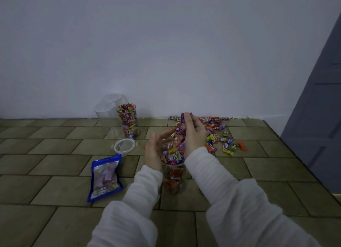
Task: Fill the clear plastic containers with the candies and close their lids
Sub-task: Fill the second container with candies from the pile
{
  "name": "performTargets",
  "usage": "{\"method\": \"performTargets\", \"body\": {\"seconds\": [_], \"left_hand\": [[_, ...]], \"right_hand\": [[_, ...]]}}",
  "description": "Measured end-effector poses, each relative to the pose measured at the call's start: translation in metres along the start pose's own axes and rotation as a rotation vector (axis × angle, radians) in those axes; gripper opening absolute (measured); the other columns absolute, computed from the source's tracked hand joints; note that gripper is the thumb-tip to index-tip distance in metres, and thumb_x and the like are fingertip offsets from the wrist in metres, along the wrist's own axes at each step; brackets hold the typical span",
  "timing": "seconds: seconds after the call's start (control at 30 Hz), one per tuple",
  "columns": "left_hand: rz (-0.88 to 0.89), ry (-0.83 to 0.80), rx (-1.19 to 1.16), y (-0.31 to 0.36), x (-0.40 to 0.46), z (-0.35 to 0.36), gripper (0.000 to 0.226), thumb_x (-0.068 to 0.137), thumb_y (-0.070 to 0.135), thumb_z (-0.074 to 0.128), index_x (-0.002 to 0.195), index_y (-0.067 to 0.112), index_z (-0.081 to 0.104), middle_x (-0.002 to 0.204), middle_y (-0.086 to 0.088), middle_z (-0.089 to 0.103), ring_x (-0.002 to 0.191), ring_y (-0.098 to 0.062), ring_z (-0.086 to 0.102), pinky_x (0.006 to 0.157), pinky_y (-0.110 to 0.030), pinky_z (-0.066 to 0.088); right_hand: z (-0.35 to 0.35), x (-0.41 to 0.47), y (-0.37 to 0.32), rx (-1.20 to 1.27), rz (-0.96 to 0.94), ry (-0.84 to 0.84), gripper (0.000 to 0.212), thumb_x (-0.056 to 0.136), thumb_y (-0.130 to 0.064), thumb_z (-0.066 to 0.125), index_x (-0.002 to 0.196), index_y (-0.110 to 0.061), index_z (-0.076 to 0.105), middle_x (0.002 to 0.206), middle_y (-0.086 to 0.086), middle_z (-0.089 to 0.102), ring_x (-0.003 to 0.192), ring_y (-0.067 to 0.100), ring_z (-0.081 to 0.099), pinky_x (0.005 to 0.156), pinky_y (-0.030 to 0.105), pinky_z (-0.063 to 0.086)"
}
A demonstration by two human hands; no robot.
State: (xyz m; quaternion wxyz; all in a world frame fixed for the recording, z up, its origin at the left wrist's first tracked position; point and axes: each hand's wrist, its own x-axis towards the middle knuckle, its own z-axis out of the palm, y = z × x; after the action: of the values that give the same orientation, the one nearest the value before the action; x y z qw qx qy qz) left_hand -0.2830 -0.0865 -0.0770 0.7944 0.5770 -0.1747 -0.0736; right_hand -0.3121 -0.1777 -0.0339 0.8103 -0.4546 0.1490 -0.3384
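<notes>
Candies [217, 136] lie scattered on the tiled floor [55, 187] at its far edge by the wall, right of centre, while a clear jar [174, 180] stands upright near the middle, mouth up and heaped full. Right hand [193, 134] curls its fingers round a bunch of wrappers above the jar; left hand [153, 152] cups the rim, fingers straight and slightly apart. Bare tiles spread along the near edge.
</notes>
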Motion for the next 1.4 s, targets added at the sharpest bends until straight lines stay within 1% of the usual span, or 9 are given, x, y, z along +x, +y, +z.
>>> {"method": "performTargets", "body": {"seconds": [0.13, 0.3, 0.5, 0.6, 0.73, 0.93, 1.1, 1.27, 1.4], "left_hand": [[-0.147, 0.006, -0.078, -0.002, 0.0, 0.0, 0.081, 0.086, 0.065, 0.032, 0.114, -0.004, 0.061, 0.103, -0.02, 0.068, 0.09, -0.03, 0.064, 0.075, -0.036, 0.054], [-0.362, 0.109, -0.146, -0.018, -0.014, -0.001, 0.083, 0.078, 0.073, 0.035, 0.111, 0.004, 0.066, 0.104, -0.018, 0.07, 0.098, -0.034, 0.067, 0.083, -0.04, 0.053], [-0.343, 0.071, -0.23, -0.028, -0.01, 0.001, 0.074, 0.095, 0.058, 0.023, 0.115, -0.004, 0.058, 0.073, -0.009, 0.074, 0.064, -0.02, 0.071, 0.052, -0.024, 0.055], [-0.359, 0.074, -0.229, -0.029, -0.011, 0.0, 0.075, 0.094, 0.059, 0.023, 0.115, -0.003, 0.06, 0.075, -0.009, 0.074, 0.067, -0.021, 0.071, 0.056, -0.026, 0.055], [-0.355, 0.074, -0.22, -0.026, -0.013, 0.001, 0.068, 0.097, 0.053, 0.025, 0.106, -0.005, 0.06, 0.067, -0.008, 0.073, 0.059, -0.018, 0.07, 0.048, -0.023, 0.053], [-0.394, 0.108, -0.25, -0.026, -0.014, -0.001, 0.073, 0.094, 0.056, 0.031, 0.12, -0.007, 0.056, 0.078, -0.013, 0.074, 0.07, -0.025, 0.071, 0.059, -0.029, 0.056], [-0.411, 0.123, -0.312, -0.027, -0.015, 0.0, 0.092, 0.063, 0.073, 0.058, 0.121, 0.002, 0.061, 0.117, -0.023, 0.064, 0.11, -0.038, 0.061, 0.101, -0.054, 0.043], [-0.426, 0.111, -0.324, -0.032, -0.011, -0.004, 0.1, 0.052, 0.075, 0.069, 0.125, 0.007, 0.06, 0.12, -0.022, 0.063, 0.114, -0.038, 0.059, 0.105, -0.056, 0.039], [-0.42, 0.097, -0.308, -0.033, -0.011, -0.006, 0.092, 0.06, 0.075, 0.062, 0.123, 0.007, 0.061, 0.12, -0.022, 0.063, 0.114, -0.038, 0.059, 0.105, -0.055, 0.04]], "right_hand": [[-0.001, -0.001, -0.002, 0.012, -0.004, -0.007, 0.021, 0.09, -0.029, 0.064, 0.094, -0.008, 0.059, 0.058, -0.003, 0.046, 0.041, 0.013, 0.038, 0.035, 0.021, 0.033], [-0.004, 0.0, -0.006, -0.02, -0.002, -0.08, 0.017, 0.092, -0.026, 0.061, 0.082, -0.013, 0.06, 0.059, -0.002, 0.046, 0.041, 0.015, 0.04, 0.033, 0.021, 0.035], [-0.007, -0.002, -0.007, -0.126, 0.006, -0.202, 0.011, 0.092, -0.026, 0.061, 0.084, -0.019, 0.063, 0.059, -0.005, 0.054, 0.052, 0.014, 0.05, 0.045, 0.026, 0.044], [-0.007, -0.002, -0.004, -0.187, -0.018, -0.225, 0.007, 0.091, -0.026, 0.062, 0.09, -0.02, 0.065, 0.06, -0.008, 0.057, 0.058, 0.014, 0.052, 0.053, 0.027, 0.047], [-0.007, -0.003, -0.005, -0.208, -0.046, -0.244, 0.009, 0.091, -0.023, 0.062, 0.092, -0.014, 0.063, 0.057, -0.005, 0.052, 0.053, 0.011, 0.049, 0.053, 0.02, 0.047], [-0.014, -0.007, -0.006, -0.343, -0.116, -0.361, 0.005, 0.093, -0.018, 0.06, 0.094, -0.013, 0.06, 0.054, -0.002, 0.049, 0.045, 0.009, 0.046, 0.043, 0.022, 0.042], [-0.021, -0.013, -0.003, -0.454, -0.219, -0.445, 0.006, 0.092, -0.012, 0.06, 0.096, -0.007, 0.059, 0.064, -0.001, 0.057, 0.049, 0.006, 0.051, 0.052, 0.018, 0.048], [-0.025, -0.011, 0.002, -0.489, -0.238, -0.47, 0.015, 0.09, -0.013, 0.063, 0.1, -0.003, 0.058, 0.053, -0.005, 0.056, 0.048, 0.012, 0.052, 0.056, 0.027, 0.053], [-0.029, -0.01, 0.005, -0.468, -0.284, -0.496, 0.015, 0.09, -0.006, 0.062, 0.101, 0.002, 0.057, 0.056, -0.008, 0.059, 0.049, 0.011, 0.056, 0.064, 0.039, 0.057]]}}
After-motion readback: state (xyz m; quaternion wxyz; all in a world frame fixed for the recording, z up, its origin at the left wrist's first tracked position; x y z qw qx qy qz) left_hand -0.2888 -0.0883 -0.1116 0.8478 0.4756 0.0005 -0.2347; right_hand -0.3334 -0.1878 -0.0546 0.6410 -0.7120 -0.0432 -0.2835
